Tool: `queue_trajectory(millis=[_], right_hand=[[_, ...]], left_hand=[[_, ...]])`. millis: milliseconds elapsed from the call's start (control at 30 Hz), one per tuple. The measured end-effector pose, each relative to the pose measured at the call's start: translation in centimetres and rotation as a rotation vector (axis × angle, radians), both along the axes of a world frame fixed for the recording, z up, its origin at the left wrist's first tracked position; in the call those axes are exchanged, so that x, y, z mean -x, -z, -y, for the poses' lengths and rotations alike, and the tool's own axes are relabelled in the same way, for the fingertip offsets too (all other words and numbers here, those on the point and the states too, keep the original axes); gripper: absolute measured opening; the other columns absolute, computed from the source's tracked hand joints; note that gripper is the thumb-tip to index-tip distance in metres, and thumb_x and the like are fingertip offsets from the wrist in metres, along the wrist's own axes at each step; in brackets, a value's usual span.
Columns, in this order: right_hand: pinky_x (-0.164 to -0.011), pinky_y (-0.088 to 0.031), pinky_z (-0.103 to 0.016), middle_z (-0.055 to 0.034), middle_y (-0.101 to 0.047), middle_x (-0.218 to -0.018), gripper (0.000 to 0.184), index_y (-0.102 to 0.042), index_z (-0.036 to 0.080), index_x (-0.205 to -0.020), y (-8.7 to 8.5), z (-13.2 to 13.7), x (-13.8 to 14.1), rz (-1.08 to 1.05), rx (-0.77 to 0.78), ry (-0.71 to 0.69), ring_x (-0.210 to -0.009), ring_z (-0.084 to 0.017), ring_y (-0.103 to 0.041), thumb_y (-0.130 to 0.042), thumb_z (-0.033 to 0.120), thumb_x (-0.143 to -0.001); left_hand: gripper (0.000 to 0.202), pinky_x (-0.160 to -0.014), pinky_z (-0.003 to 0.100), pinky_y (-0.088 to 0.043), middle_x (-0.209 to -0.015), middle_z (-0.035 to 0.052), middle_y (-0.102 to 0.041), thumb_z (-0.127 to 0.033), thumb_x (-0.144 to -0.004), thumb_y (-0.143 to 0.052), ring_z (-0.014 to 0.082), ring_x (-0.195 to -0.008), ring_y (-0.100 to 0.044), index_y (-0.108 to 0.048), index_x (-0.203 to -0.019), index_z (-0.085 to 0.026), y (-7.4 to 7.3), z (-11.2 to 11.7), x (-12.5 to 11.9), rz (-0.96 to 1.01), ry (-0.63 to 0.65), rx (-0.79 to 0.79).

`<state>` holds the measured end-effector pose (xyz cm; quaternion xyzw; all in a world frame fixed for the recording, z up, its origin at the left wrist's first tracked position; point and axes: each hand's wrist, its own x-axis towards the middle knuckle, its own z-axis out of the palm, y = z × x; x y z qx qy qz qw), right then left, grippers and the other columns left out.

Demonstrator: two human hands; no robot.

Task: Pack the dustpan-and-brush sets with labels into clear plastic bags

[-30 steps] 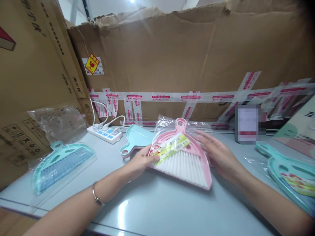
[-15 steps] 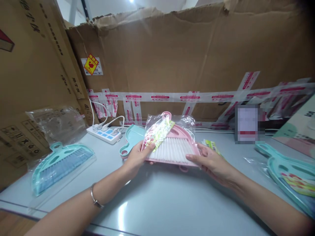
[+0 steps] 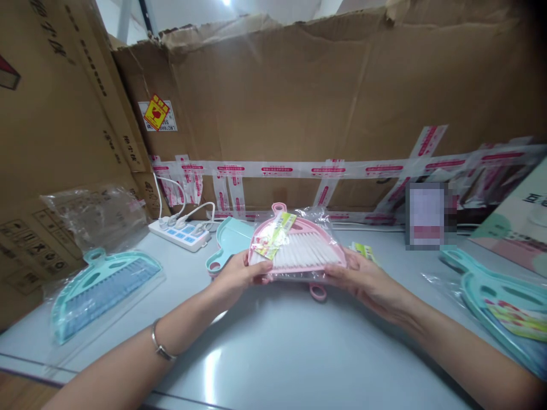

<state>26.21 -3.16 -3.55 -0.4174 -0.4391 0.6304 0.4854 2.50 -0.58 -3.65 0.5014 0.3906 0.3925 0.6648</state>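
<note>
Left hand (image 3: 236, 273) and right hand (image 3: 365, 279) pinch the lower corners of a fan-shaped pink dustpan (image 3: 305, 226) and white-bristled brush (image 3: 305, 251) in crinkled film (image 3: 318, 213) over a glossy counter (image 3: 273, 353).

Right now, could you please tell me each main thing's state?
Pink plastic dustpan set: bagged, held.
Left hand: gripping the set's left side.
Right hand: gripping the set's right side.
White plastic power strip: plugs inserted.
Left turquoise plastic dustpan set: bagged, lying.
Middle turquoise plastic dustpan: lying, partly hidden.
Right turquoise plastic dustpan set: lying, partly visible.
Large brown cardboard box: taped, ragged-topped.
</note>
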Motion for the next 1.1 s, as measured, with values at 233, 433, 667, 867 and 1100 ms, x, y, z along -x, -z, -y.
queue_trajectory(millis=[233, 433, 667, 867, 1100], right_hand=[[-0.073, -0.058, -0.022, -0.0067, -0.069, -0.094, 0.051, -0.057, 0.018, -0.105, 0.6, 0.2, 0.7, -0.139, 0.111, 0.104, -0.081, -0.016, -0.067, -0.082, 0.020, -0.060], [-0.064, -0.059, -0.023, -0.0050, -0.070, -0.081, 0.040, -0.056, 0.016, -0.089, 0.6, 0.6, 1.7, -0.150, 0.166, 0.222, -0.074, -0.017, -0.069, -0.082, 0.021, -0.059], [-0.066, -0.059, -0.023, -0.0009, -0.070, -0.075, 0.035, -0.055, 0.019, -0.087, 0.1, 1.1, 2.0, -0.241, 0.170, 0.333, -0.070, -0.015, -0.069, -0.077, 0.013, -0.060], [-0.065, -0.059, -0.021, -0.0015, -0.071, -0.077, 0.034, -0.055, 0.019, -0.091, 0.0, 1.3, 2.1, -0.239, 0.122, 0.345, -0.067, -0.013, -0.069, -0.074, 0.014, -0.064], [-0.068, -0.060, -0.025, -0.0025, -0.071, -0.079, 0.033, -0.056, 0.019, -0.091, 0.4, 1.4, 2.3, -0.248, 0.110, 0.348, -0.074, -0.018, -0.070, -0.074, 0.016, -0.064]], left_hand=[[0.041, -0.057, 0.023, -0.044, -0.082, 0.0052, -0.063, -0.040, -0.068, -0.075, 0.0110, -0.064, -0.059, -0.057, -0.094, -0.013, -0.3, 0.0, 0.0, -0.087, -0.043, -0.028], [0.052, -0.061, 0.027, -0.047, -0.104, 0.0130, -0.062, -0.048, -0.073, -0.067, 0.0178, -0.081, -0.060, -0.056, -0.110, -0.013, -0.4, 0.2, -0.6, -0.142, -0.067, -0.042], [0.059, -0.090, 0.039, -0.037, -0.123, 0.0118, -0.050, -0.042, -0.073, -0.066, 0.0262, -0.111, -0.048, -0.045, -0.124, -0.021, -0.2, 1.1, 0.1, -0.622, -0.562, -1.013], [0.036, -0.087, 0.040, -0.021, -0.111, 0.0075, -0.068, -0.033, -0.084, -0.055, 0.0277, -0.106, -0.054, -0.057, -0.119, -0.022, -0.5, 1.8, -0.2, -1.019, -0.330, -1.536], [0.046, -0.092, 0.044, -0.016, -0.127, 0.0091, -0.061, -0.046, -0.085, -0.053, 0.0333, -0.118, -0.047, -0.056, -0.126, -0.025, -0.1, 1.6, -0.5, -1.134, -0.221, -1.380]])
